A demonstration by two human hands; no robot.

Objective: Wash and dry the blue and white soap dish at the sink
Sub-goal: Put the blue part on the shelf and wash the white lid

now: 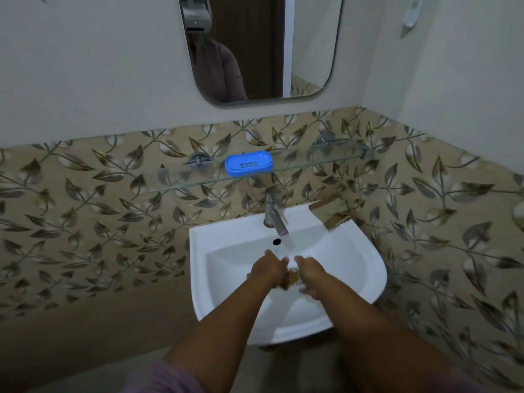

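While water runs from the one tap (pixel 274 212), we hold our two hands over the white sink (pixel 365 259). Our left hand (pixel 268 272) and our right hand (pixel 309 275) are close together, side by side, just under the water. Both have bent fingers, and between them sits a small yellow-brown thing (pixel 295 276). We cannot tell what it is, or which hand truly grips it, because it is mostly hidden.

One blue soap dish (pixel 249 164) sits on the one glass shelf (pixel 326 163) above the tap, well apart from our hands. It has little holes in its middle. We see only blue on it from here.

One mirror (pixel 309 52) hangs on the wall above the shelf. Leaf tiles (pixel 99 199) run behind the sink. One white holder (pixel 411 12) is stuck high on the right wall.
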